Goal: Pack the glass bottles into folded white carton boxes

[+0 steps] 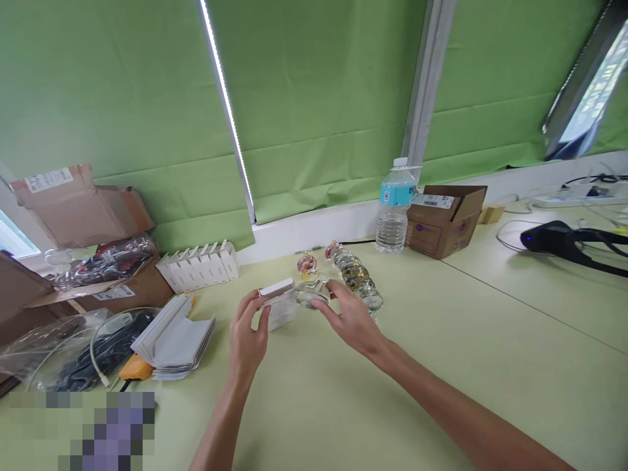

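My left hand holds a small white box upright above the table, thumb and fingers on its left side; the top appears open. Between the thumb and fingers of my right hand is a clear, rounded glass-like object, close to the box's right edge. Just behind my hands, a red-tinted round piece with a gold-coloured top sits on the table. A row of similar clear rounded pieces runs beyond my right hand, partly hidden by it.
Several white boxes stand in a row at the back left. Folded white cartons are piled beside an orange item and bagged cables. A water bottle and a brown cardboard box stand at the back; a black device lies right.
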Action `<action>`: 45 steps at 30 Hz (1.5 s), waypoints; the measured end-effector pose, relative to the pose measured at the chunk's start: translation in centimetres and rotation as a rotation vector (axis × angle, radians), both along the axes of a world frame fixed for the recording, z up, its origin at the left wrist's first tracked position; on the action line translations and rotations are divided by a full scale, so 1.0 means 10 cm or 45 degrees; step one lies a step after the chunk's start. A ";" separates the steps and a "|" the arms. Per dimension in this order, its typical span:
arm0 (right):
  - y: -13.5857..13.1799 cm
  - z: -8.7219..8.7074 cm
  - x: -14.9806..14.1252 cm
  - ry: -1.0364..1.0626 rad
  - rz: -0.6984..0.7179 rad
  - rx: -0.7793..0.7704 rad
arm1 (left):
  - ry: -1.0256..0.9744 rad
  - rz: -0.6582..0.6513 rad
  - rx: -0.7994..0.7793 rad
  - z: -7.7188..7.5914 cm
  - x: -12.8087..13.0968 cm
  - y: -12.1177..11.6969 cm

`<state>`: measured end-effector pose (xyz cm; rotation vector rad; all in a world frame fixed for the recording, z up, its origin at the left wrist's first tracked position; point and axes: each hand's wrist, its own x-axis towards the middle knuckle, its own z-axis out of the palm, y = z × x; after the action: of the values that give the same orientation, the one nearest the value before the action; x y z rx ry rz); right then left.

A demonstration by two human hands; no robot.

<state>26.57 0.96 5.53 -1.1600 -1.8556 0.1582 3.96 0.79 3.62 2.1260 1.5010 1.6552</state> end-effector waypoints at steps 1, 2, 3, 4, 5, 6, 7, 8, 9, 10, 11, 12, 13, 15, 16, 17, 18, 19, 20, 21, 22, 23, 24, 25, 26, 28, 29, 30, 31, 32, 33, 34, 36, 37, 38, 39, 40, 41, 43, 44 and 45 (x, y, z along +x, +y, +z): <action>-0.02 0.04 0.01 0.058 0.011 0.074 | 0.020 -0.017 -0.010 0.02 0.03 -0.02; -0.03 0.07 0.01 0.095 0.034 0.155 | 0.042 -0.039 -0.019 0.04 0.06 -0.05; -0.05 0.10 0.01 0.113 0.062 0.239 | 0.069 -0.065 -0.024 0.06 0.09 -0.07; -0.07 0.13 0.01 0.121 0.088 0.319 | 0.098 -0.094 -0.019 0.08 0.12 -0.10; -0.08 0.15 0.00 0.124 0.110 0.385 | 0.130 -0.127 -0.008 0.09 0.14 -0.12; -0.10 0.17 0.00 0.128 0.126 0.433 | 0.159 -0.159 0.008 0.10 0.17 -0.13; -0.10 0.18 -0.01 0.130 0.139 0.461 | 0.184 -0.188 0.023 0.11 0.19 -0.15; -0.11 0.18 -0.02 0.132 0.152 0.470 | 0.203 -0.213 0.031 0.11 0.20 -0.16; -0.11 0.18 -0.02 0.129 0.169 0.469 | 0.214 -0.232 0.035 0.12 0.21 -0.16; -0.12 0.18 -0.02 0.119 0.192 0.467 | 0.214 -0.242 0.034 0.11 0.22 -0.17; -0.12 0.18 -0.03 0.098 0.223 0.470 | 0.202 -0.245 0.026 0.11 0.22 -0.17; -0.12 0.18 -0.03 0.067 0.257 0.477 | 0.179 -0.245 0.005 0.11 0.22 -0.16; -0.13 0.17 -0.03 0.027 0.289 0.484 | 0.148 -0.248 -0.027 0.11 0.22 -0.16; -0.14 0.16 -0.03 -0.058 0.333 0.492 | 0.082 -0.267 -0.109 0.13 0.21 -0.16; -0.14 0.16 -0.03 -0.096 0.342 0.486 | 0.057 -0.285 -0.149 0.14 0.21 -0.16; -0.15 0.15 -0.03 -0.131 0.347 0.474 | 0.040 -0.304 -0.181 0.14 0.22 -0.17; -0.15 0.15 -0.04 -0.165 0.351 0.456 | 0.028 -0.319 -0.205 0.15 0.22 -0.17; -0.16 0.15 -0.04 -0.193 0.352 0.435 | 0.018 -0.329 -0.221 0.16 0.22 -0.17; -0.16 0.16 -0.04 -0.215 0.349 0.414 | 0.011 -0.335 -0.234 0.16 0.22 -0.18; -0.17 0.17 -0.04 -0.232 0.345 0.390 | 0.005 -0.340 -0.242 0.15 0.23 -0.18; -0.17 0.18 -0.04 -0.242 0.337 0.362 | 0.002 -0.345 -0.247 0.15 0.23 -0.18; -0.17 0.19 -0.04 -0.247 0.330 0.334 | 0.004 -0.351 -0.248 0.14 0.23 -0.18; -0.17 0.20 -0.04 -0.251 0.326 0.306 | 0.011 -0.359 -0.248 0.13 0.24 -0.18; -0.17 0.22 -0.03 -0.257 0.329 0.281 | 0.020 -0.369 -0.247 0.12 0.24 -0.18; -0.18 0.23 -0.03 -0.268 0.336 0.260 | 0.029 -0.380 -0.244 0.11 0.24 -0.18; -0.17 0.25 -0.02 -0.291 0.353 0.248 | 0.041 -0.402 -0.228 0.09 0.25 -0.17; -0.17 0.25 -0.02 -0.302 0.360 0.255 | 0.043 -0.414 -0.216 0.08 0.25 -0.17; -0.17 0.26 -0.02 -0.313 0.364 0.264 | 0.044 -0.423 -0.204 0.07 0.25 -0.17; -0.16 0.26 -0.01 -0.325 0.368 0.274 | 0.046 -0.430 -0.192 0.07 0.25 -0.16; -0.15 0.25 -0.01 -0.339 0.373 0.285 | 0.048 -0.433 -0.181 0.06 0.25 -0.16; -0.15 0.25 0.00 -0.354 0.380 0.297 | 0.049 -0.432 -0.171 0.06 0.25 -0.16; -0.14 0.25 0.00 -0.370 0.383 0.306 | 0.051 -0.430 -0.163 0.06 0.25 -0.16; -0.14 0.24 0.00 -0.390 0.382 0.317 | 0.062 -0.420 -0.152 0.06 0.26 -0.17; -0.15 0.24 0.00 -0.388 0.378 0.318 | 0.069 -0.414 -0.147 0.06 0.27 -0.17; -0.15 0.24 0.00 -0.376 0.369 0.315 | 0.078 -0.409 -0.143 0.06 0.27 -0.17; -0.16 0.24 0.00 -0.363 0.363 0.311 | 0.089 -0.404 -0.142 0.06 0.27 -0.18; -0.17 0.24 0.00 -0.352 0.357 0.308 | 0.099 -0.397 -0.139 0.06 0.28 -0.18; -0.17 0.24 0.00 -0.348 0.356 0.310 | 0.107 -0.390 -0.132 0.06 0.28 -0.18; -0.17 0.25 0.00 -0.359 0.355 0.328 | 0.127 -0.376 -0.121 0.07 0.28 -0.18; -0.17 0.25 -0.01 -0.372 0.357 0.338 | 0.135 -0.367 -0.119 0.07 0.28 -0.18; -0.17 0.25 -0.01 -0.384 0.357 0.347 | 0.143 -0.360 -0.119 0.07 0.28 -0.19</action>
<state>26.48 -0.71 8.02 -0.7637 -2.2215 -0.1173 6.78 -1.10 4.32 2.2870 1.2053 1.3660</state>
